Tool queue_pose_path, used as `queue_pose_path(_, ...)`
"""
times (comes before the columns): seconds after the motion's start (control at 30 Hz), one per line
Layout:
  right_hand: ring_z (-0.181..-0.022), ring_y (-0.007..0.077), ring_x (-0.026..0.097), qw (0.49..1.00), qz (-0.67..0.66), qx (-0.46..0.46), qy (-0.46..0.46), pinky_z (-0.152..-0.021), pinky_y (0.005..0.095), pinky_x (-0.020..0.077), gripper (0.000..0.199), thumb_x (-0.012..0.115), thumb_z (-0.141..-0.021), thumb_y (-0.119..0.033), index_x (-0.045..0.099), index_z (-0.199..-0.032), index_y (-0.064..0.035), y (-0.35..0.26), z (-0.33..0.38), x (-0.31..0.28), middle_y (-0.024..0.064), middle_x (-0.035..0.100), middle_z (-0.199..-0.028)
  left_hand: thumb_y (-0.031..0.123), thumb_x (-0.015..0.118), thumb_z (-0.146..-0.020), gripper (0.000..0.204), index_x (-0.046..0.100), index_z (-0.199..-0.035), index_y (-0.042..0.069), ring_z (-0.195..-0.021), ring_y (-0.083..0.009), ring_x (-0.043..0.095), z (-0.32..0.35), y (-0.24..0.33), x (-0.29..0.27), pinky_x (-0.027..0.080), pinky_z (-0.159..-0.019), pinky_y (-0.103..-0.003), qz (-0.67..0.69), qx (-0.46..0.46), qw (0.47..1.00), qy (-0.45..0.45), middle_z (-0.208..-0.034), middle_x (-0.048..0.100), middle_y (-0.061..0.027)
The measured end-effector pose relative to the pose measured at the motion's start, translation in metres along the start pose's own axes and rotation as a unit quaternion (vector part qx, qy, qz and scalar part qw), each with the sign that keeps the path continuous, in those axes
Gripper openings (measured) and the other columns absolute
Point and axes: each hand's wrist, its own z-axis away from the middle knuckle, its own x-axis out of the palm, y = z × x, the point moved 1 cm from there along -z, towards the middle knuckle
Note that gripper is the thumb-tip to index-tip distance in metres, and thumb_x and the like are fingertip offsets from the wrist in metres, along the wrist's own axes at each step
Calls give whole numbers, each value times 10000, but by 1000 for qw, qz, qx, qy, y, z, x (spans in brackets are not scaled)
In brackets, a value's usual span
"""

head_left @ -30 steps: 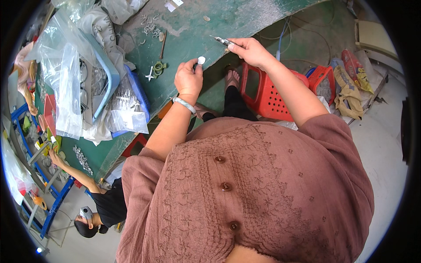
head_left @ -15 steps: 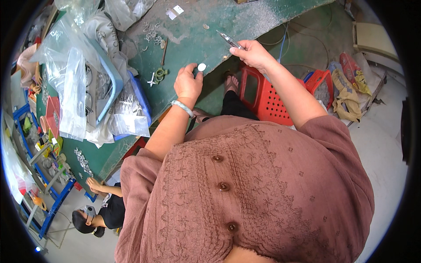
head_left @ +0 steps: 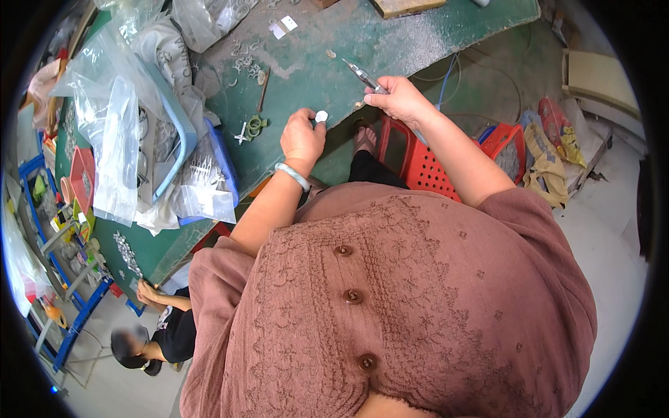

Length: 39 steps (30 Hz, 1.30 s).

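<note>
A small white disc [head_left: 321,116] is pinched between the thumb and fingertips of my left hand [head_left: 302,136], just above the table's near edge. On that wrist sits a pale bangle. My right hand [head_left: 398,100] is closed around a slim metal handpiece [head_left: 364,75], held like a pen. Its thin tip points up and to the left, away from the disc. A short length of grey-blue tube shows below my right wrist. Beside my left hand, on the green table [head_left: 306,76], lie a green ring-shaped piece [head_left: 256,126] and a small silvery cross-shaped piece [head_left: 241,134].
Small curved pieces [head_left: 245,61] and a brown stick [head_left: 263,90] lie farther back. Blue trays [head_left: 221,160] with plastic bags crowd the left. A red perforated basket [head_left: 435,171] stands below the edge. A co-worker [head_left: 167,320] sits at lower left.
The view has shifted slightly, with more of the table's far end showing. Both hands keep their grips, and the disc and handpiece remain apart. The co-worker's head has moved a little.
</note>
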Motion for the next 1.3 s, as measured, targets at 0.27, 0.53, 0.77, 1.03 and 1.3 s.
queue_pose_path(0.27,-481,41,408,996,-64,24,-52,-426,206,300,129,662,-753,-59,589,-853,-21,-15,9,-14,-21,518,-651,90,715,-711,151,579,-726,26,-507,-95,474,-1,6,-7,392,-456,-242,339,-150,925,-84,-623,543,2)
queue_pose_path(0.53,-467,37,409,988,-118,-51,-89,-420,184,315,157,654,-777,-64,580,-910,-27,-69,36,-36,-31,490,-624,49,633,-803,81,560,-771,57,-454,-42,369,20,83,-87,247,-401,-184,643,-134,732,-178,-620,477,32)
queue_pose_path(0.77,-482,34,419,982,-115,-122,-88,-439,186,342,137,650,-790,-76,589,-906,-35,-100,51,-50,-42,489,-632,53,638,-802,75,563,-792,57,-466,-51,373,26,118,-126,256,-430,-191,664,-44,736,-122,-607,473,27)
queue_pose_path(1.03,-487,26,429,977,-135,-136,-97,-430,177,356,115,647,-804,-82,592,-897,-44,-107,57,-52,-49,499,-651,137,575,-859,105,511,-810,69,-508,-60,323,30,129,-136,249,-446,-197,704,-79,678,-195,-651,395,24)
queue_pose_path(1.3,-487,25,426,976,-139,-138,-100,-432,174,355,112,647,-804,-81,589,-892,-44,-106,57,-54,-48,500,-651,151,550,-875,131,465,-810,73,-506,-58,315,29,127,-137,254,-438,-197,746,-101,604,-263,-662,377,21)
